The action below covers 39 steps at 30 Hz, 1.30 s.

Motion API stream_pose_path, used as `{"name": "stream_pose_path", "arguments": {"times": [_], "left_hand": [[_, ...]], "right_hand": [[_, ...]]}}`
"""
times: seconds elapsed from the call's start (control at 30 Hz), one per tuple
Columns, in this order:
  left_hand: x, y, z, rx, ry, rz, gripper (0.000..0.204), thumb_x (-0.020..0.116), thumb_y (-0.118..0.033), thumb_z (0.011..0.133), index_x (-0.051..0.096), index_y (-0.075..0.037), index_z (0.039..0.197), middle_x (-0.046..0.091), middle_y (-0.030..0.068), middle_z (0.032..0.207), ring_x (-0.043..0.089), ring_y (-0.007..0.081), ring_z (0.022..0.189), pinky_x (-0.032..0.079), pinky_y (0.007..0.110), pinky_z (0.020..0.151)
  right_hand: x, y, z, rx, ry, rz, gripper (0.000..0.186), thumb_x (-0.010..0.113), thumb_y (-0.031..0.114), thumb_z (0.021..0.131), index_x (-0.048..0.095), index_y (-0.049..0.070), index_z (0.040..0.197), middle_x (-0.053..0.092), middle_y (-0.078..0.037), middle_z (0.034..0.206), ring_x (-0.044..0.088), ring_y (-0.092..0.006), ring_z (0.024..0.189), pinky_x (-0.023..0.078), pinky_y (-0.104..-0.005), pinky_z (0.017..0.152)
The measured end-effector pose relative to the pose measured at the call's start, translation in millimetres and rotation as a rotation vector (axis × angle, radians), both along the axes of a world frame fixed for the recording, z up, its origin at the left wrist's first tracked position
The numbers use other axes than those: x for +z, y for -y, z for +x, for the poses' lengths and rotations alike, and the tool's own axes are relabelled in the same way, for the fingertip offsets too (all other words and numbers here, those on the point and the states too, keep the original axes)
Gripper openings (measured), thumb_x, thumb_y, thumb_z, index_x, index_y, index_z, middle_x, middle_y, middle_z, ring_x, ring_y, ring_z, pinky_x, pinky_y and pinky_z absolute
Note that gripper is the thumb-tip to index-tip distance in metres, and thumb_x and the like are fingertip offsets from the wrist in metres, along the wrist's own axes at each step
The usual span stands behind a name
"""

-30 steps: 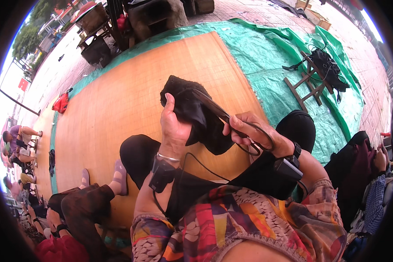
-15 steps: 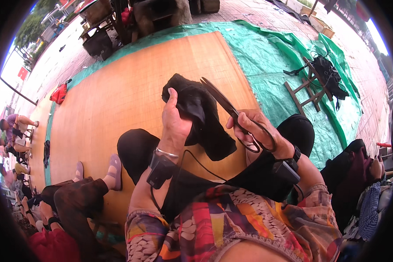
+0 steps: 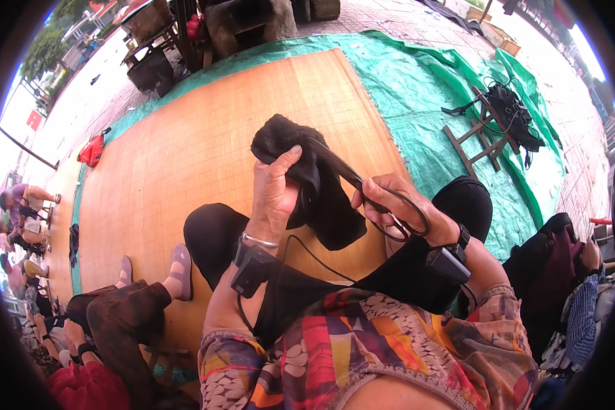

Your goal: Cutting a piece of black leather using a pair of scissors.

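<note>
A piece of black cloth [image 3: 332, 212], fuzzy at its upper end, hangs from my left hand [image 3: 276, 183]. The left thumb lies across the front of the cloth, and the fingers are hidden behind it. My right hand [image 3: 408, 205] grips a pair of dark metal scissors [image 3: 345, 171] by the loop handles. Their blades look nearly closed and point up and left, with the tips at the cloth beside my left thumb. Whether an edge of cloth lies between the blades I cannot tell.
A tan woven mat [image 3: 232, 130] lies in front, over a green tarp [image 3: 430, 102]. On the right, a wooden stool [image 3: 482, 140] carries a black bag [image 3: 512, 113]. A red bag [image 3: 92, 149] sits at the far left. People sit close by on both sides.
The scissors' blades have closed and moved slightly down and left onto the cloth. My left thumb has shifted from pointing up to lying over the cloth.
</note>
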<state>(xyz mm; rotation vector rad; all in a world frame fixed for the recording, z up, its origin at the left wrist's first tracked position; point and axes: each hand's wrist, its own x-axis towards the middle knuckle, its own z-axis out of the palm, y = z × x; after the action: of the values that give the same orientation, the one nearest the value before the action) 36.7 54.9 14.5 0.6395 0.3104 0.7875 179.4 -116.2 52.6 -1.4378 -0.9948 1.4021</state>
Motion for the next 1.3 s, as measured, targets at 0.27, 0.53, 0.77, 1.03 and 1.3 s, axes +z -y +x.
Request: {"name": "stream_pose_path", "arguments": {"times": [0.27, 0.53, 0.77, 1.03, 1.3], "left_hand": [[6, -1, 3, 0.076, -0.008, 0.003, 0.025, 0.062, 0.007, 0.077, 0.06, -0.001, 0.101, 0.065, 0.0074, 0.097, 0.062, 0.021, 0.09, 0.05, 0.034, 0.084], [-8, -9, -6, 0.105, -0.015, -0.067, 0.025, 0.061, 0.009, 0.076, 0.06, -0.001, 0.1, 0.064, 0.008, 0.094, 0.062, 0.0212, 0.089, 0.051, 0.034, 0.083], [-9, -5, -3, 0.119, -0.026, -0.003, 0.026, 0.06, 0.011, 0.075, 0.06, 0.0, 0.099, 0.064, 0.0087, 0.094, 0.063, 0.0214, 0.086, 0.052, 0.034, 0.081], [-5, -6, -1, 0.13, -0.035, 0.026, 0.025, 0.059, 0.012, 0.074, 0.061, 0.0, 0.096, 0.065, 0.0092, 0.092, 0.063, 0.0211, 0.085, 0.051, 0.033, 0.082], [-14, -10, -6, 0.155, -0.049, 0.03, 0.026, 0.06, 0.013, 0.073, 0.062, 0.0, 0.095, 0.066, 0.0091, 0.091, 0.064, 0.0208, 0.083, 0.053, 0.033, 0.078]], "right_hand": [[-2, 0, -3, -0.055, 0.023, 0.143, 0.052, 0.043, 0.05, 0.092, 0.057, 0.0, 0.089, 0.048, 0.003, 0.062, 0.039, -0.0023, 0.052, 0.031, -0.0168, 0.049], [4, 4, 6, -0.13, -0.039, 0.284, 0.056, 0.035, 0.051, 0.094, 0.056, -0.001, 0.093, 0.046, 0.002, 0.063, 0.037, -0.0022, 0.052, 0.029, -0.0175, 0.049], [3, -1, -4, -0.001, -0.023, 0.066, 0.056, 0.037, 0.052, 0.094, 0.055, -0.001, 0.091, 0.047, 0.002, 0.062, 0.038, -0.0019, 0.051, 0.031, -0.0173, 0.048], [15, 1, 0, -0.026, 0.003, 0.083, 0.056, 0.039, 0.052, 0.093, 0.056, -0.001, 0.088, 0.046, 0.003, 0.061, 0.037, -0.0019, 0.052, 0.03, -0.0177, 0.049], [9, 5, 3, -0.013, -0.031, 0.147, 0.054, 0.038, 0.05, 0.094, 0.056, 0.0, 0.09, 0.046, 0.004, 0.061, 0.037, -0.0013, 0.051, 0.029, -0.0172, 0.048]]}}
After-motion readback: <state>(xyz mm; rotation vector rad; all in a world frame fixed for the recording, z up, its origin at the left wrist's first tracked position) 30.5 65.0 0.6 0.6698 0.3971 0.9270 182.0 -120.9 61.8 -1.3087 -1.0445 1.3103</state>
